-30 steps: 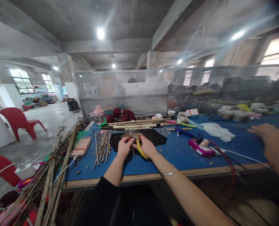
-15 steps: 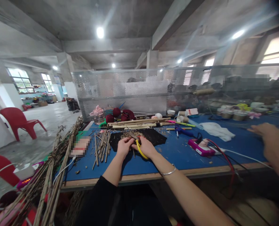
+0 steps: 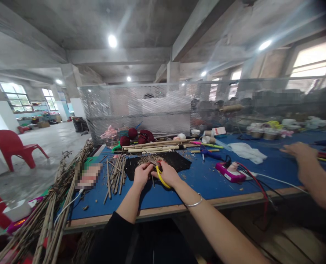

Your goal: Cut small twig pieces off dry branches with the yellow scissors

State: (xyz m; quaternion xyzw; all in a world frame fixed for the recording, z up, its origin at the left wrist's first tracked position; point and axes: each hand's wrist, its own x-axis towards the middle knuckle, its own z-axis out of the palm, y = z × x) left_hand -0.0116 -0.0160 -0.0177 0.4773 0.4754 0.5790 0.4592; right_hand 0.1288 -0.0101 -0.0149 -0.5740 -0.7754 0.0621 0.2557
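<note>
My right hand (image 3: 170,176) grips a pair of scissors with yellow handles (image 3: 163,180), the blades pointing up and left over a black cloth (image 3: 179,161). Close beside it, my left hand (image 3: 142,176) is closed with thumb and fingertips pinched on a thin dry stalk (image 3: 153,182), whose lower end shows between the hands. Most of that stalk is hidden by the fingers. Dry plant clippings (image 3: 146,159) are heaped on the cloth just beyond the blades. Left of my hands lies a loose row of cut dry stalks (image 3: 115,174) on the blue tabletop (image 3: 190,194).
Long dry stalks (image 3: 61,194) lean on the table's left edge, near a phone (image 3: 89,176) on a cable. Dark red yarn balls (image 3: 145,136) and pale sticks (image 3: 151,149) lie behind. A purple power strip (image 3: 231,173) sits right, near a co-worker's hand (image 3: 300,152).
The whole view has shifted slightly, so the table and hands appear a little further left. My hands keep nearly the same pose on the scissors and stalk.
</note>
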